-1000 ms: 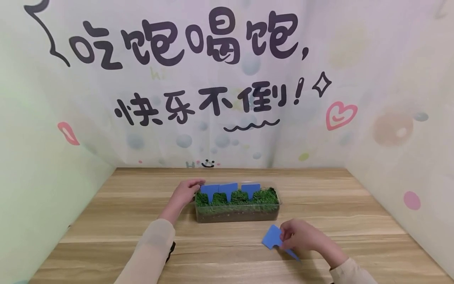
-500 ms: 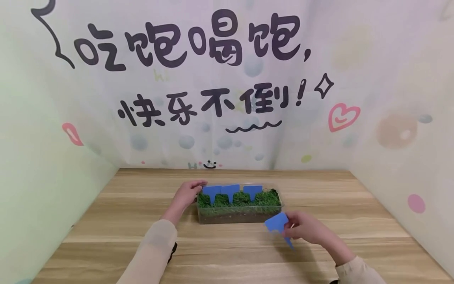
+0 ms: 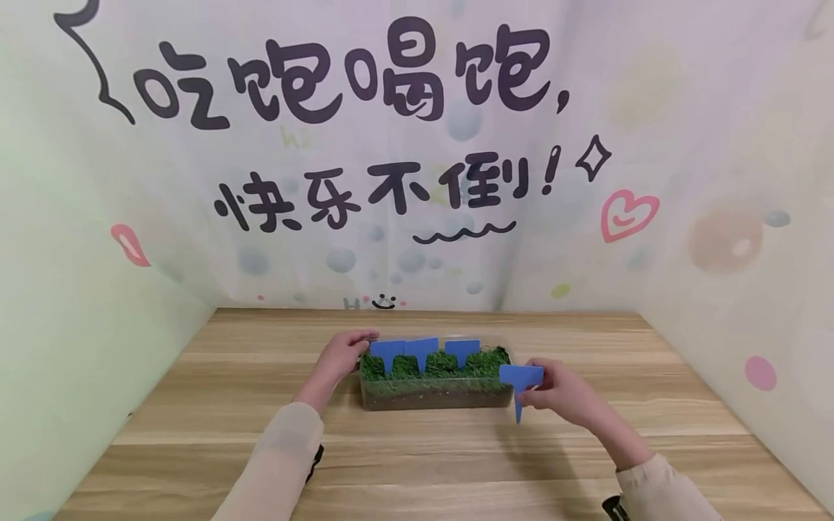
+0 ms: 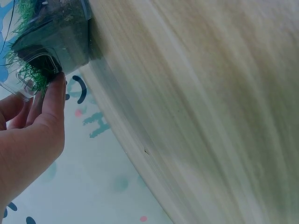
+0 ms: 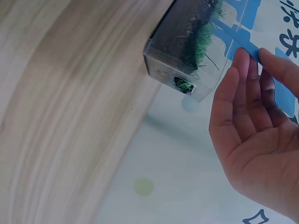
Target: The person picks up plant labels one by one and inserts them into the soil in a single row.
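Note:
A clear plastic planter box (image 3: 436, 399) with dark soil and green grass (image 3: 485, 362) stands on the wooden table. Three blue T-shaped plant labels stand upright in the grass, among them the left one (image 3: 387, 349) and the right one (image 3: 462, 351). At the box's left end, my left hand (image 3: 340, 356) grips the rim; the left wrist view has the fingers by an opening in the end wall (image 4: 44, 65). My right hand (image 3: 563, 391) pinches another blue plant label (image 3: 521, 375), stem pointing down, in front of the box's right end. Its thumb and fingertips hold the stem (image 5: 250, 46).
Behind the table (image 3: 417, 463) hangs a pale printed cloth (image 3: 567, 275) with large dark lettering. More pale cloth lines the left and right sides. Both forearms reach in from the front in light sleeves (image 3: 280, 456).
My right hand has lifted the label up toward the box's right end and turned it from slanting to upright. My left hand stays at the box's left end.

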Demonstrator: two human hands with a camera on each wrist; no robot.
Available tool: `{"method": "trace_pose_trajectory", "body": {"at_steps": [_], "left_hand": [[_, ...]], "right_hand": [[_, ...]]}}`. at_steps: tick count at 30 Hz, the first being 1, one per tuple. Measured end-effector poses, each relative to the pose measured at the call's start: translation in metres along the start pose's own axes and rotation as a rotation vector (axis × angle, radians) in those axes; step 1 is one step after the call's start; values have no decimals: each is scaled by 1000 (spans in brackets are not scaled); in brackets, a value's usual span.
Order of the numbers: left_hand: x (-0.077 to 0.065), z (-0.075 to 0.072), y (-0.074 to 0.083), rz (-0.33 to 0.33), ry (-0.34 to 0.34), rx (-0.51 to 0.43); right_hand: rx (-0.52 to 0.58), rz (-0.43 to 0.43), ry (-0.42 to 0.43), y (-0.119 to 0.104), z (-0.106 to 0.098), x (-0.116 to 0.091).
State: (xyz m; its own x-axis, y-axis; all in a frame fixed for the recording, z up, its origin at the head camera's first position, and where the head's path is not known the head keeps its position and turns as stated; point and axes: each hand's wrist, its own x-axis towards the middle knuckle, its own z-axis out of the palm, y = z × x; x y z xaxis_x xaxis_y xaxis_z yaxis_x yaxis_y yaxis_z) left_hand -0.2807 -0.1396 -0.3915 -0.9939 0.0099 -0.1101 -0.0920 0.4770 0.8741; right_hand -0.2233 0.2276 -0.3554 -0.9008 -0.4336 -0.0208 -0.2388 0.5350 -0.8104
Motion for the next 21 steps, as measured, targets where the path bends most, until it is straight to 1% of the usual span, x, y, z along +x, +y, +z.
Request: {"method": "trace_pose_trajectory", "body": {"at_steps": [4,10,13,17,21], "left_hand": [[0,0,0,2,4,0],[-1,1,0,4,-3,0],[0,1,0,1,-2,-5],[0,1,0,-6,0,-16],[1,1,0,-10,4,-19]], "right_hand": [[-2,-15,68,-4,-3,6],[-12,-11,156,-9,-9,17],[-32,1,200,-10,-10,24],[-62,47,264,-12,-10,33],[-103,60,333,-7,-8,46]]}}
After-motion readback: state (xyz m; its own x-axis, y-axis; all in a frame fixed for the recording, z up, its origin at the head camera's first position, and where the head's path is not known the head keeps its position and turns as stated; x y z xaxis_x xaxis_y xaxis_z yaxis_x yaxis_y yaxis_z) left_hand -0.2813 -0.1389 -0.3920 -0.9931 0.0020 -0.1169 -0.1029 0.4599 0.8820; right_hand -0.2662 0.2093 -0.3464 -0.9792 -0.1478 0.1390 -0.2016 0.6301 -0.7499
